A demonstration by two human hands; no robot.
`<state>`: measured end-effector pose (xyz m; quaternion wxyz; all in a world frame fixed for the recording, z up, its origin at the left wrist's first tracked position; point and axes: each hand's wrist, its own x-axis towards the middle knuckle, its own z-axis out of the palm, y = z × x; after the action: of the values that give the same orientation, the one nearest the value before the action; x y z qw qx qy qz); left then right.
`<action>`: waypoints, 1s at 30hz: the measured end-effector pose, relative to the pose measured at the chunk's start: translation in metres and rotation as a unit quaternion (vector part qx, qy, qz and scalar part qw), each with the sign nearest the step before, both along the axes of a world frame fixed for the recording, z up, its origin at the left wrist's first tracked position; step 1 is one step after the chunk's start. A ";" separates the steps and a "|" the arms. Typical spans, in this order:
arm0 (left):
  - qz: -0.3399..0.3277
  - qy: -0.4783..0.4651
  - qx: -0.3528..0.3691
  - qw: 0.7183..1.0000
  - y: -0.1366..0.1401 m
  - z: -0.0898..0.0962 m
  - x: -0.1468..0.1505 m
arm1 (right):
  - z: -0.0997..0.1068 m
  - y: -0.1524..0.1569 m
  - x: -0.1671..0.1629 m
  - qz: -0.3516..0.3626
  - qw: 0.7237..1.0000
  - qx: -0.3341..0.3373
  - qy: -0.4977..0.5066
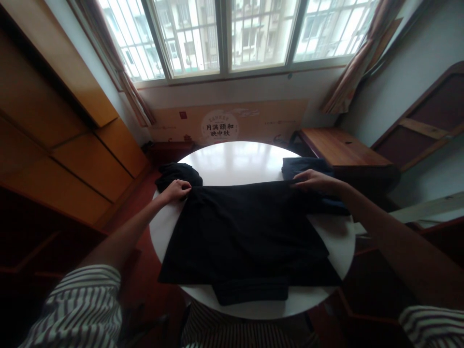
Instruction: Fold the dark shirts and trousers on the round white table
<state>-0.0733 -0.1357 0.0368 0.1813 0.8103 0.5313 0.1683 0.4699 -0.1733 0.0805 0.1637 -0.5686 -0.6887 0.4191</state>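
Note:
A black garment (250, 232) lies spread over the white round table (235, 162), its far edge drawn nearly straight between my hands. Its sides flare out toward me, and a narrow folded strip hangs at the table's near rim. My left hand (177, 190) pinches the far left corner. At the far right corner, my right hand (308, 180) grips the cloth with thumb and fingers closed. Just behind my left hand sits a crumpled black cloth bundle (179, 173). A folded dark blue cloth (302, 165) rests behind my right hand.
Beyond the table's right side stands a wooden desk (348, 147). Yellow-brown cabinets (90, 159) line the left. At the back are a barred window (195, 41) and a printed banner (261, 121) on the wall. Curtains (351, 72) hang at both sides.

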 end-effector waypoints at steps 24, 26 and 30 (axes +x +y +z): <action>0.116 0.155 0.020 0.981 -0.016 0.005 -0.017 | -0.010 -0.003 0.000 -0.049 0.995 -0.034 0.074; 0.137 0.171 0.015 0.976 -0.018 0.006 -0.013 | -0.011 -0.003 0.001 -0.051 0.995 -0.034 0.080; 0.146 0.183 0.073 0.970 -0.025 0.010 0.010 | -0.010 -0.003 0.000 -0.045 0.995 -0.031 0.078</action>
<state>-0.0634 -0.1610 0.0466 -0.0051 0.7523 0.6539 0.0800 0.4703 -0.1762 0.0706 0.2179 -0.5696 -0.6342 0.4753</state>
